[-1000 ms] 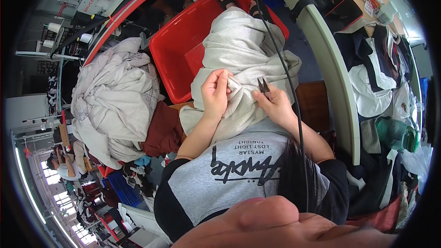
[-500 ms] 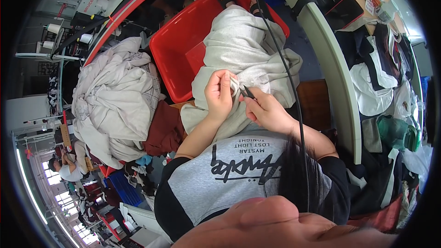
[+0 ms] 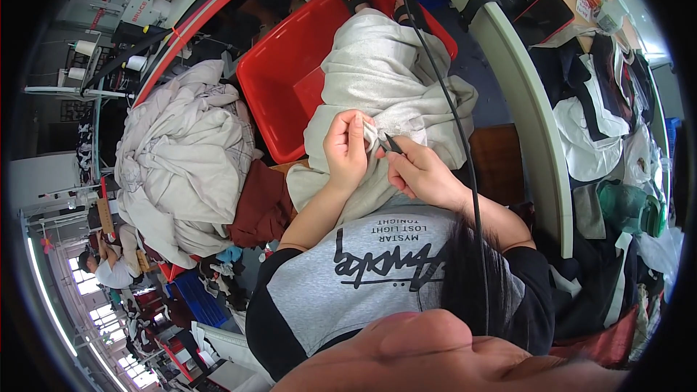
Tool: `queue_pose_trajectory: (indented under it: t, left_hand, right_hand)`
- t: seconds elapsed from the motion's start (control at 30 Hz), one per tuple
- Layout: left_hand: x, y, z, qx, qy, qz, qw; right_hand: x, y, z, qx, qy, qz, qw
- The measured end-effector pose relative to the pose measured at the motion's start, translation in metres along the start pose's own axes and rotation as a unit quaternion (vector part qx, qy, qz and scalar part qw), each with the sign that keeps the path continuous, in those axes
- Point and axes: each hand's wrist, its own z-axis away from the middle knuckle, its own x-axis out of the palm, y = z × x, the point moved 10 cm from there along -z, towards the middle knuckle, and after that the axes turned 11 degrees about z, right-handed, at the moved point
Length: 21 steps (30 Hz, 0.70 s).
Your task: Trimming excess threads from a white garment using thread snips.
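Observation:
Across my lap lies a large light grey cloth, draped in folds down toward my feet. A bunched bit of its edge is pinched in my left hand, thumb against the fingers. Close beside it, my right hand is closed around a small dark pointed tool. The tool's tip points up and left at the pinched cloth. Whether the tip touches the fabric is too small to tell, and my fingers cover the tool's other end.
A red plastic bin stands past my knees, partly under the cloth. To the left are a heap of pale fabric and a dark red cloth. A black cable hangs before me. A pale table edge curves along the right.
Almost nothing differs. Both hands keep their place on the cloth; the view has shifted very slightly.

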Motion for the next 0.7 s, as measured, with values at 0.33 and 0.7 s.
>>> queue_pose_trajectory:
  t: [0.33,0.7]
  left_hand:
    - [0.001,0.003,0.008,0.068,-0.031,-0.055,0.996]
    - [-0.005,-0.002,0.0,0.01,-0.004,0.015,1.0]
  right_hand:
    - [-0.003,0.006,-0.005,-0.015,0.088,-0.004,0.996]
    - [-0.038,-0.042,0.02,-0.257,0.313,0.231,0.885]
